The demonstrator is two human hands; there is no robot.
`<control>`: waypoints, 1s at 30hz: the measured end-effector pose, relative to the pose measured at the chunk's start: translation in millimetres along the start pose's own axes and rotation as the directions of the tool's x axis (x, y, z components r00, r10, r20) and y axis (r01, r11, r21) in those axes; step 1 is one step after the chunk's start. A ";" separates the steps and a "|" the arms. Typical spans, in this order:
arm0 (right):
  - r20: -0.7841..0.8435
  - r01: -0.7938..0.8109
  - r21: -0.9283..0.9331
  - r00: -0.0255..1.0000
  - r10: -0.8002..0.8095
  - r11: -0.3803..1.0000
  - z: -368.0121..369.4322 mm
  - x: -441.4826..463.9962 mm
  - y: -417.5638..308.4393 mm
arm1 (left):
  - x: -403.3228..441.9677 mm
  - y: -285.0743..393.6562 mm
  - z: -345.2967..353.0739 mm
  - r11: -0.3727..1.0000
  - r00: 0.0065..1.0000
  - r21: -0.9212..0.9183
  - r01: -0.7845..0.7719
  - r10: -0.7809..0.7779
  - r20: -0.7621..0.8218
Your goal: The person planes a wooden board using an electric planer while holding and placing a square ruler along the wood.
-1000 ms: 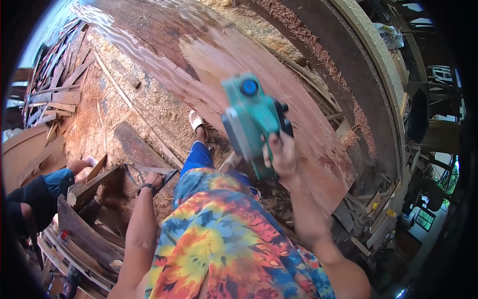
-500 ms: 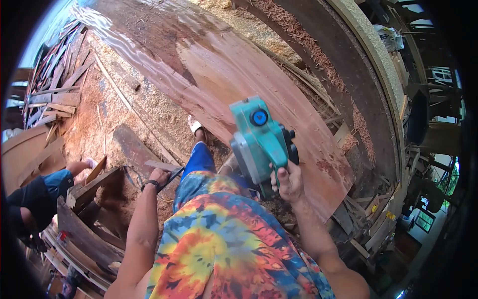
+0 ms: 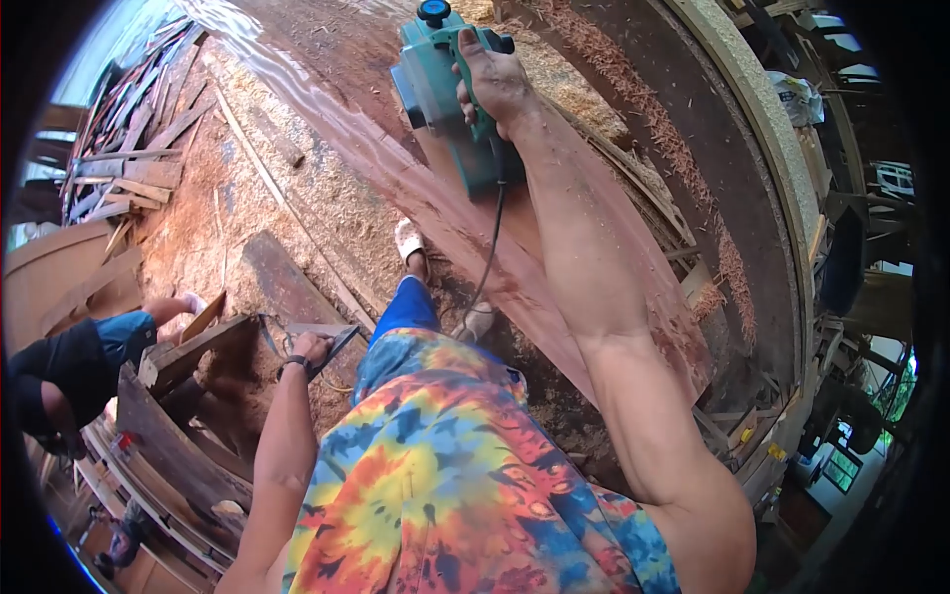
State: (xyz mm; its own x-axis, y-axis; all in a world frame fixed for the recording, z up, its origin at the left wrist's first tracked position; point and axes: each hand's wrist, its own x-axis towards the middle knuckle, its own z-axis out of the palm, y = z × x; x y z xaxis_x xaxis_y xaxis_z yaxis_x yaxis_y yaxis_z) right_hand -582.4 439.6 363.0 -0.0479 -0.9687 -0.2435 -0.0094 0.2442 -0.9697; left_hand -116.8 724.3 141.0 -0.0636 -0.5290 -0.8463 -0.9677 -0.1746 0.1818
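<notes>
My right hand [image 3: 495, 87] is closed around the handle of a teal power planer [image 3: 435, 59]. The planer is out at arm's length over the far part of a wide reddish wooden plank [image 3: 396, 193]; whether its sole touches the wood is hidden. From its rear a cord [image 3: 492, 243] hangs back towards my legs. Low on the left, my left hand [image 3: 313, 346] is closed, fingers curled, beside a dark, narrow, flat thing [image 3: 341, 339]. How much of that thing lies within the fingers does not show. A dark band circles the left wrist.
Sawdust [image 3: 327, 198] covers the ground, with loose strips and boards. Curled shavings [image 3: 643, 109] lie along a dark beam at right. Stacked scrap wood [image 3: 139, 183] stands at far left. Another person [image 3: 59, 386] is at the left edge, by rough timbers [image 3: 178, 436].
My right hand has carried the planer forward and slightly left along the plank, the arm now stretched out. My left hand stays low at the left, barely shifted.
</notes>
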 end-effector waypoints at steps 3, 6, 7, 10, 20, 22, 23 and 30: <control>0.032 -0.042 0.042 0.999 0.040 0.998 1.9 -43.5 12.3 | 0.3 -15.9 23.2 1.000 1.000 -0.003 0.009 -0.009 -0.005; -0.005 -0.126 -0.003 0.992 0.126 0.992 5.2 -140.9 32.5 | -2.8 -17.3 51.2 0.999 0.998 0.014 0.038 -0.038 0.052; 0.001 -0.076 0.004 0.997 0.076 0.997 5.3 -175.4 43.0 | -1.8 -12.0 54.9 0.998 0.996 0.034 0.057 -0.059 0.063; -0.015 -0.161 0.002 0.987 0.161 0.987 5.1 -269.5 64.8 | -16.5 22.5 54.0 0.983 0.991 0.180 -0.036 0.012 0.131; -0.035 -0.095 -0.063 0.995 0.093 0.993 38.6 -227.0 57.6 | 0.7 5.2 65.5 0.999 0.995 -0.017 -0.051 0.052 0.082; -0.035 -0.056 -0.063 0.998 0.054 0.996 54.5 -175.0 42.0 | -3.9 6.5 46.4 0.993 0.997 -0.113 0.026 -0.017 0.078; -0.054 -0.020 -0.102 0.998 0.015 0.995 62.8 -146.3 37.3 | -6.7 6.8 37.0 0.985 0.995 -0.159 0.063 -0.051 0.081; -0.145 0.157 -0.120 0.974 -0.174 0.980 129.9 93.3 9.1 | 3.4 -21.6 19.5 0.923 0.989 -0.361 0.131 -0.148 -0.020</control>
State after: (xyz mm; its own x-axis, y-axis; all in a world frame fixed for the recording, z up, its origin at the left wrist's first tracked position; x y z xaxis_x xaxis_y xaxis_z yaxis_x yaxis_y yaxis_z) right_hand -457.3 345.7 328.7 -0.1902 -0.9795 -0.0657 -0.1369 0.0928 -0.9862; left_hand -100.8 742.5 124.5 0.0851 -0.5138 -0.8537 -0.8138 -0.5302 0.2380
